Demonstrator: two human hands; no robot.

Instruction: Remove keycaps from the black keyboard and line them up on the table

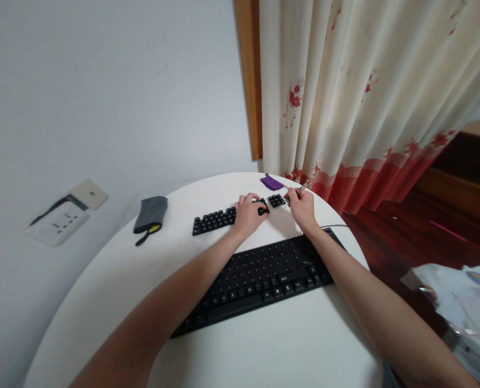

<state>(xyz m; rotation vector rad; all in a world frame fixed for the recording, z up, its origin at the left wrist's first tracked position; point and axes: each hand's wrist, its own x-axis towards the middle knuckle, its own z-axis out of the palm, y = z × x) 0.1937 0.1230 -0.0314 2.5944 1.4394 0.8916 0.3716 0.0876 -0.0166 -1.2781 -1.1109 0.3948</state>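
Observation:
A black keyboard [259, 277] lies in front of me on the round white table [183, 302]. Beyond it, loose black keycaps are laid out in rows [213, 221], with a smaller cluster [276, 201] to the right. My left hand [248, 214] rests on the right end of the keycap rows, fingers curled down around a black keycap [263, 210]. My right hand [302, 206] is closed on a thin metal tool [303, 187] that points toward the far table edge, just right of the small cluster.
A purple cloth [271, 182] lies at the far edge of the table. A grey pouch with a yellow patch [151, 215] sits at the left. A wall socket [57, 223] is on the left wall. Flowered curtains [364, 97] hang behind.

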